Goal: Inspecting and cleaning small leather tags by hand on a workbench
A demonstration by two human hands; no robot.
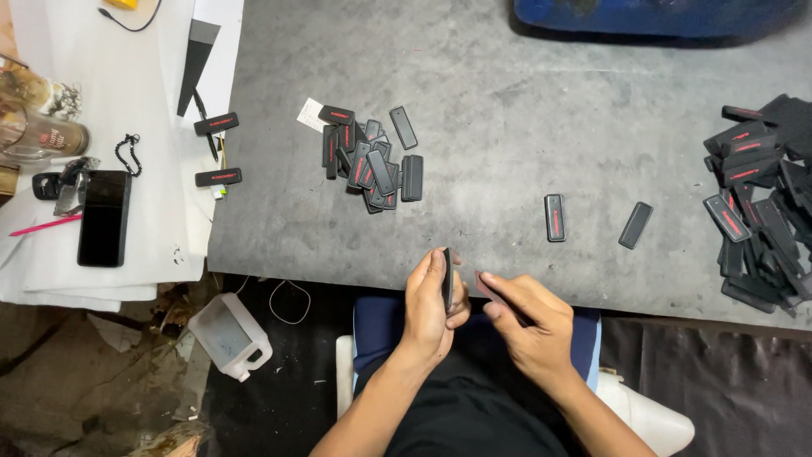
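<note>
Left hand [431, 300] pinches black tag [447, 278] edge-on, long axis upright

A single camera, worn on the person's head, looked almost straight down from above. It took in most of a grey table [507, 110] and its near edge, with both hands close beneath the lens at the bottom middle, the person's lap below them, and floor at the lower left. No second view was given.
</note>
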